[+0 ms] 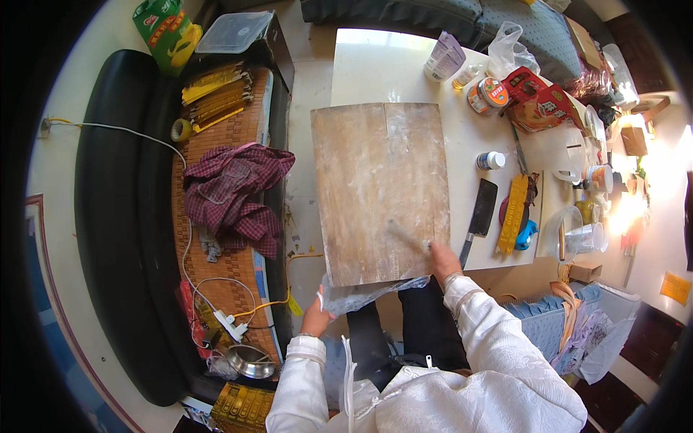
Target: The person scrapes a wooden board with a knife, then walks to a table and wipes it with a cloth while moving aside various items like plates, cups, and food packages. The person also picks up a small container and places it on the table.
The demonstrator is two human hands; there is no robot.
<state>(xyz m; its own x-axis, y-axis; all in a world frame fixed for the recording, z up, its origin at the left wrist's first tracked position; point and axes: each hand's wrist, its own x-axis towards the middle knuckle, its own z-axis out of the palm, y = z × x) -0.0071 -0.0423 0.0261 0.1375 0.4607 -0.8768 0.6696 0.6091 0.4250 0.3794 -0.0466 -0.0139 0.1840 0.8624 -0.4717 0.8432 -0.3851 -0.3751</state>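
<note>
A wooden board [373, 184] with pale powdery smears lies before me, its near end towards my lap. My right hand [445, 261] is closed around one end of a short, narrow tool [407, 234]. Motion blurs the tool's far end above the board, so its kind cannot be told. At the board's near left corner, my left hand [318, 314] grips a clear plastic bag [368, 296]. The bag stretches along beneath the board's near edge. Right of the board, a cleaver [482, 208] with a dark blade lies on the white table [460, 135].
A white-capped bottle [490, 161], an orange-lidded jar [488, 95] and a red carton [541, 103] stand on the table. A plaid shirt [238, 189] lies on the woven-mat bench at left. There, a power strip [231, 326] with cords sits near a metal pot [250, 361].
</note>
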